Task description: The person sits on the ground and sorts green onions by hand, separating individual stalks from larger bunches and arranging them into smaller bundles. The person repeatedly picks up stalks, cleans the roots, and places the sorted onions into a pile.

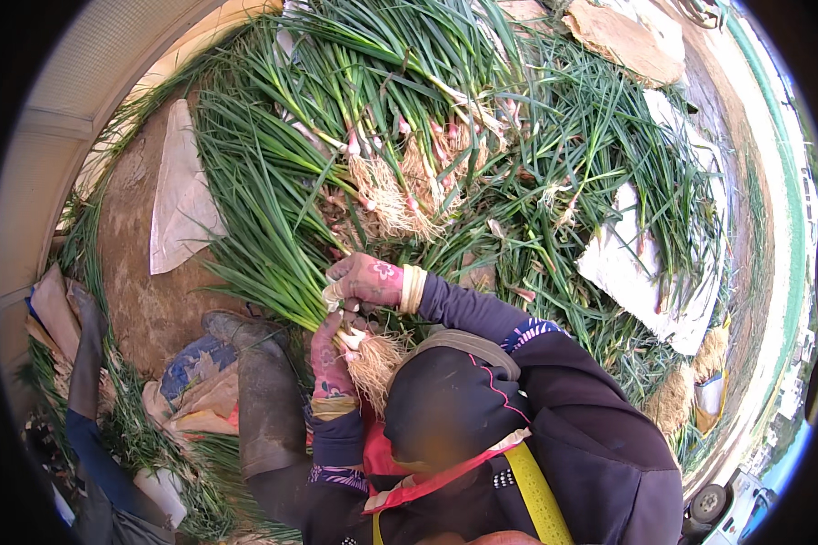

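In front of me, a small bunch of green garlic [293,300] lies across my hands, leaves to the upper left and pale roots hanging to the lower right. My left hand [332,364], in a pink patterned glove, is closed around the stems just above the white bulbs. My right hand [371,279], gloved alike, is closed on the stems a little higher, its fingertips close to the left hand. Beyond them lies a large heap of garlic plants [382,122], with pinkish bulbs and matted roots facing me. Part of the bunch is hidden by my fingers.
Loose green leaves [552,225] spread to the right over white sacking [627,272]. Another white sheet [184,197] lies at the left on brown ground. My booted leg [266,402] stretches out beside the bunch. Another person's leg [88,368] is at far left. A vehicle [729,507] stands at lower right.
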`<control>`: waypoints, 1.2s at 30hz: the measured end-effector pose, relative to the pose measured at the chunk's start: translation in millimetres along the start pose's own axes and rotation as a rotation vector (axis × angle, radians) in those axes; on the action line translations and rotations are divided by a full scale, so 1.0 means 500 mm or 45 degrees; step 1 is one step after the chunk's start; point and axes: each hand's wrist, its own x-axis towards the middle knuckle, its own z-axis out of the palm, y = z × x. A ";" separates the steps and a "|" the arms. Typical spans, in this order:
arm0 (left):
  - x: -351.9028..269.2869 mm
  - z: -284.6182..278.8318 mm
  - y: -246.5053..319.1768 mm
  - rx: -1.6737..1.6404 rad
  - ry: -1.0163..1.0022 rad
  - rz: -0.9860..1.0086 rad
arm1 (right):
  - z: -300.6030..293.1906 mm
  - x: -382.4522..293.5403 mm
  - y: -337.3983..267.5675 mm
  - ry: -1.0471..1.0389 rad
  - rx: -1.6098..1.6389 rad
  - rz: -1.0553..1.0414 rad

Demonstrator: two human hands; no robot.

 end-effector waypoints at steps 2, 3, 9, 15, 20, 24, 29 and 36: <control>-0.008 0.004 0.005 -0.074 -0.202 0.105 | -0.007 -0.040 -0.015 0.153 0.223 0.203; -0.007 0.007 -0.001 -0.153 -0.311 0.202 | -0.011 -0.063 -0.026 0.169 0.285 0.160; 0.013 -0.020 0.012 0.045 0.351 0.305 | -0.122 -0.165 -0.176 0.442 0.873 -1.095; 0.017 -0.030 0.032 -0.228 -0.147 0.472 | -0.199 -0.148 -0.145 0.909 -0.390 -0.291; 0.018 -0.034 0.025 -0.544 -0.335 0.470 | -0.136 0.027 -0.034 0.614 -1.641 0.474; 0.014 -0.045 0.014 -0.438 0.030 0.239 | -0.151 0.013 -0.033 0.744 -1.057 0.404; 0.031 -0.024 -0.003 -0.641 -0.249 0.253 | -0.133 -0.058 0.000 0.370 -0.263 0.152; 0.017 -0.006 0.007 -0.610 0.014 0.151 | -0.062 -0.055 0.037 0.238 0.416 0.230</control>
